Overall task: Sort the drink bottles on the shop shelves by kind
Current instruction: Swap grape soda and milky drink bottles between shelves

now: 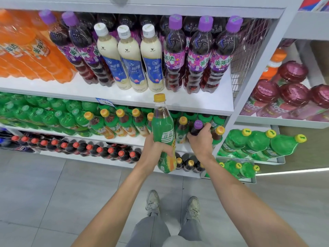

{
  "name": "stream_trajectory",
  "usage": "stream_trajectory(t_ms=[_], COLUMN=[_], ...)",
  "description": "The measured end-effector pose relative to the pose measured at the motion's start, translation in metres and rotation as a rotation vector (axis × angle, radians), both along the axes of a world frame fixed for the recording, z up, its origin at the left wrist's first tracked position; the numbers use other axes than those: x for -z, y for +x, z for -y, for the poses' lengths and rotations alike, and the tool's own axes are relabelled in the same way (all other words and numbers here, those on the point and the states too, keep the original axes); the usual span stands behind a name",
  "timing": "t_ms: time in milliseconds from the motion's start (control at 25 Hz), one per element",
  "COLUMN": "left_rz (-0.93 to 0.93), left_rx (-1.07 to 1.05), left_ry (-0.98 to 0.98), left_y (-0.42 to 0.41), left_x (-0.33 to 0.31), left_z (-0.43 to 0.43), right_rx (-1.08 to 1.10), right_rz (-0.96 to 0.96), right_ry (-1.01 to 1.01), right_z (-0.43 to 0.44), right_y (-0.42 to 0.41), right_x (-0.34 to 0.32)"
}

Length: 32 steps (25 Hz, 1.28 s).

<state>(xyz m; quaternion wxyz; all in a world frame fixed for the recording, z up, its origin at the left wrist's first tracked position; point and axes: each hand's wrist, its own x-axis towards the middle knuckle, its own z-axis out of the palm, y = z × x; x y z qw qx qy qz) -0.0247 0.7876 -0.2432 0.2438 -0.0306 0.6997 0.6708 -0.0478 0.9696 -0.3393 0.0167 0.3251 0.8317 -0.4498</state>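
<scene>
Our left hand (156,148) wraps its fingers round the waist of a clear plastic bottle (162,129) with a glossy green label and yellow screw cap, held upright before the middle shelf (128,140). Our right hand (202,141) curls round a dark purple-capped bottle (196,128) standing among yellow-capped ones there. On the white upper shelf (195,102), three creamy white-capped bottles (124,56) stand between five purple-capped ones.
</scene>
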Motion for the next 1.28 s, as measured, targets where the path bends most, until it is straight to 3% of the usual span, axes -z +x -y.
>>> stream_trajectory(t_ms=[280, 480, 560, 960, 1280], left_rz=[0.015, 0.055, 0.06, 0.059, 0.074], left_rx=[-0.006, -0.035, -0.038, -0.04, -0.034], left_ry=[-0.018, -0.04, -0.046, -0.011, -0.004], left_y=[0.003, 0.004, 0.004, 0.018, 0.025], left_x=[-0.005, -0.007, -0.008, -0.016, 0.004], left_z=[-0.001, -0.004, -0.006, -0.012, -0.02], right_rx=[-0.004, -0.026, -0.019, 0.212, 0.273], right_rz=[-0.084, -0.11, -0.132, -0.483, -0.567], right_ry=[-0.062, 0.132, 0.12, -0.602, -0.826], right_z=[0.001, 0.003, 0.001, -0.011, -0.029], right_y=[0.025, 0.045, 0.05, 0.101, 0.122], right_x=[-0.005, -0.019, -0.025, -0.077, -0.097])
